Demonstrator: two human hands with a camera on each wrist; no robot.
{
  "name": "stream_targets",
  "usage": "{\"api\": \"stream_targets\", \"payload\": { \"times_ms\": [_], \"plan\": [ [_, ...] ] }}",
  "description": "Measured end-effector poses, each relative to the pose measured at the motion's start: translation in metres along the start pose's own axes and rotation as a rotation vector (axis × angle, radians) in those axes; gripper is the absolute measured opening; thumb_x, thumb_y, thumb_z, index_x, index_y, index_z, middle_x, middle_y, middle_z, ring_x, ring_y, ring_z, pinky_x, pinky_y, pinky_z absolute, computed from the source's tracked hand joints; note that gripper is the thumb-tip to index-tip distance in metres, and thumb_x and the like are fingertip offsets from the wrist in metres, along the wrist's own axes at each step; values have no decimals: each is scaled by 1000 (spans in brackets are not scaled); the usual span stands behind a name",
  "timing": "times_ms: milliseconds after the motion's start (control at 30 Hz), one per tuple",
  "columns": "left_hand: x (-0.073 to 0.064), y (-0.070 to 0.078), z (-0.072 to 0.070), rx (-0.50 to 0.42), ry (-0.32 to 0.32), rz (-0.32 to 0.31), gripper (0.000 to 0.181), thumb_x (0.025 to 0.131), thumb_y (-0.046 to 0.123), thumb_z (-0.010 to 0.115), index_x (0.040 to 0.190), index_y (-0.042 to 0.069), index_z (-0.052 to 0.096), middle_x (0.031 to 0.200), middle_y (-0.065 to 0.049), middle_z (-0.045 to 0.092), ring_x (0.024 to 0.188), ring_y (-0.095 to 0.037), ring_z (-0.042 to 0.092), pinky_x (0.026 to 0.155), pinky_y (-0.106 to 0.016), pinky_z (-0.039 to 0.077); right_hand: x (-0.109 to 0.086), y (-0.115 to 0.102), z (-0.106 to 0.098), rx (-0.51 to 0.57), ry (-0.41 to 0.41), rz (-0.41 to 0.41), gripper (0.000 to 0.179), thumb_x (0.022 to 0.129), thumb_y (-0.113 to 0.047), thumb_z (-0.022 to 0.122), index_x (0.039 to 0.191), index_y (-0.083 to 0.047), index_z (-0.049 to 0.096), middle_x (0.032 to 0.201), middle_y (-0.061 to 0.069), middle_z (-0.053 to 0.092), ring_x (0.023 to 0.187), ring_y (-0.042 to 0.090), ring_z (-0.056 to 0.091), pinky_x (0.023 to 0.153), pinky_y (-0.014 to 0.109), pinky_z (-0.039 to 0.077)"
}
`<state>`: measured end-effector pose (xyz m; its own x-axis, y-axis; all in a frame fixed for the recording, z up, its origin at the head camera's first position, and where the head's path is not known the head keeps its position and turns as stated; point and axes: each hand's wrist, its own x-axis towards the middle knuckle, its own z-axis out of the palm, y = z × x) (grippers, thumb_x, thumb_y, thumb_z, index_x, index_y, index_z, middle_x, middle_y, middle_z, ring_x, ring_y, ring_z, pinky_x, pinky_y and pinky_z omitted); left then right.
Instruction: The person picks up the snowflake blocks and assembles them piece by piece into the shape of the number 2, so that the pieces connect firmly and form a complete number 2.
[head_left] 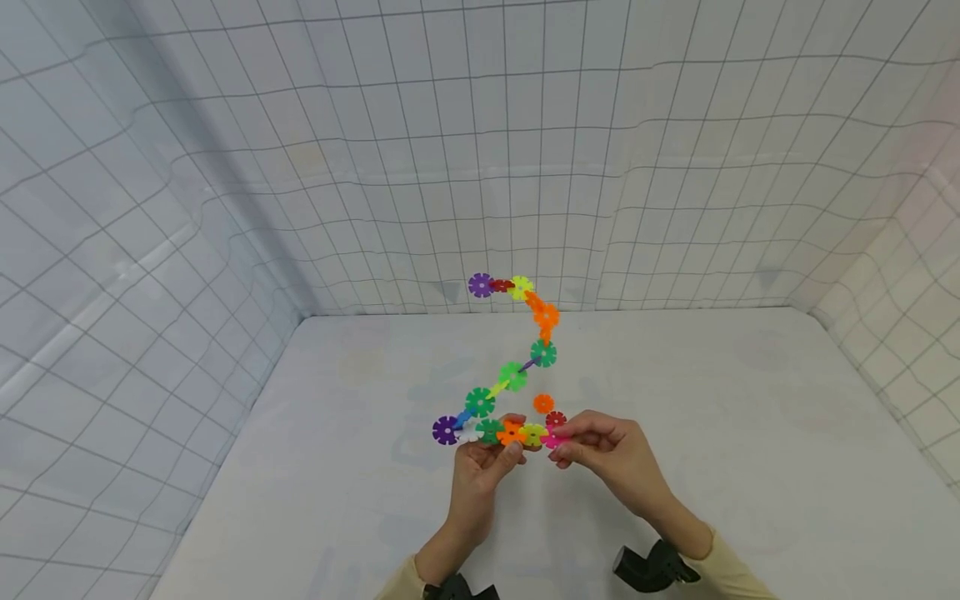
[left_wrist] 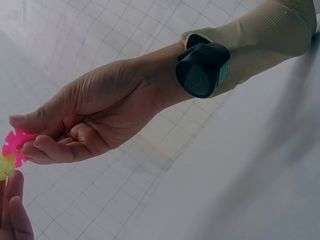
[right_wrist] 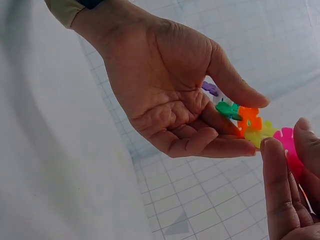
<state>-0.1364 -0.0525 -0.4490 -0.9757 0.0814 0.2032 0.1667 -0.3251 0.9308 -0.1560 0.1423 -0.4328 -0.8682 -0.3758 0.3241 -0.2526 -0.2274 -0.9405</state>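
Note:
A chain of colourful notched plastic snowflake discs (head_left: 480, 402) zigzags up from my hands in the head view. My left hand (head_left: 476, 483) pinches the chain's lower row at an orange disc (head_left: 512, 432), thumb in front and fingers behind. A yellow disc (head_left: 534, 435) sits between the hands, joined to the orange one. At the row's right end my right hand (head_left: 618, 458) pinches a pink disc (left_wrist: 17, 145) between thumb and fingers. Just above the pink one are a red disc (head_left: 556, 419) and another small orange disc (head_left: 543, 404); their exact joints are too small to tell.
Under the hands lies a white surface (head_left: 337, 483). White walls with a dark grid (head_left: 480, 167) stand behind it and on both sides. Each wrist wears a black camera mount (head_left: 655, 567). The chain's far end, a purple disc (head_left: 481, 285), appears against the back wall.

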Motion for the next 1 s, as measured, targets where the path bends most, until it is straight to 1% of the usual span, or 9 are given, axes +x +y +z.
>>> {"api": "stream_targets", "payload": {
  "times_ms": [67,200,300,367,533,633,800,900,1000],
  "plan": [
    [0,-1,0,-11,11,-22,33,92,6,59,120,-12,53,102,-6,68,85,-17,63,75,-26,50,0,2,0,-17,8,7,17,85,4,67,100,10,64,90,20,66,72,23,67,70,39,55],
    [2,-2,-2,-14,41,-57,35,93,10,58,120,-12,53,100,-5,69,86,-17,63,75,-26,49,3,6,-1,-69,-11,-44,18,85,6,64,103,9,64,95,20,66,75,25,67,69,39,55],
    [5,-2,-5,15,65,-61,35,94,13,58,119,-12,55,97,-6,70,84,-17,62,76,-27,47,5,9,-6,-154,-12,-63,22,88,5,62,110,7,64,96,14,68,76,26,67,66,38,56],
    [6,-1,-7,33,82,-55,34,95,13,57,119,-11,56,96,-6,70,84,-17,62,77,-28,47,8,13,-12,-218,23,-21,21,91,-2,61,112,3,65,93,12,69,77,28,66,64,38,56],
    [11,0,-12,32,112,-48,34,95,13,57,117,-12,58,97,-5,69,86,-17,63,75,-26,47,20,32,-31,-420,140,156,22,92,-21,65,104,-3,68,87,8,69,81,35,64,65,35,55],
    [11,0,-13,30,116,-61,34,95,13,58,117,-12,58,96,-5,69,86,-17,63,74,-25,46,27,50,-39,-613,151,227,20,88,-21,70,100,-5,70,86,3,68,79,27,62,62,30,53],
    [12,0,-13,26,125,-82,34,94,13,59,117,-12,58,97,-6,69,85,-17,63,72,-24,46,36,78,-37,-905,77,231,22,81,-15,76,98,-2,70,81,0,61,71,14,53,60,27,45],
    [12,1,-13,25,126,-82,34,94,13,59,117,-12,58,98,-7,69,84,-17,63,71,-24,46,39,86,-32,-989,55,210,24,78,-12,77,96,0,69,76,1,55,68,15,46,60,29,41],
    [12,2,-13,26,117,-72,35,94,12,59,117,-14,57,98,-7,69,84,-18,63,70,-24,46,40,87,-28,-1025,80,218,20,77,-11,78,91,-1,68,74,2,51,69,17,44,60,30,39]
  ]
}}
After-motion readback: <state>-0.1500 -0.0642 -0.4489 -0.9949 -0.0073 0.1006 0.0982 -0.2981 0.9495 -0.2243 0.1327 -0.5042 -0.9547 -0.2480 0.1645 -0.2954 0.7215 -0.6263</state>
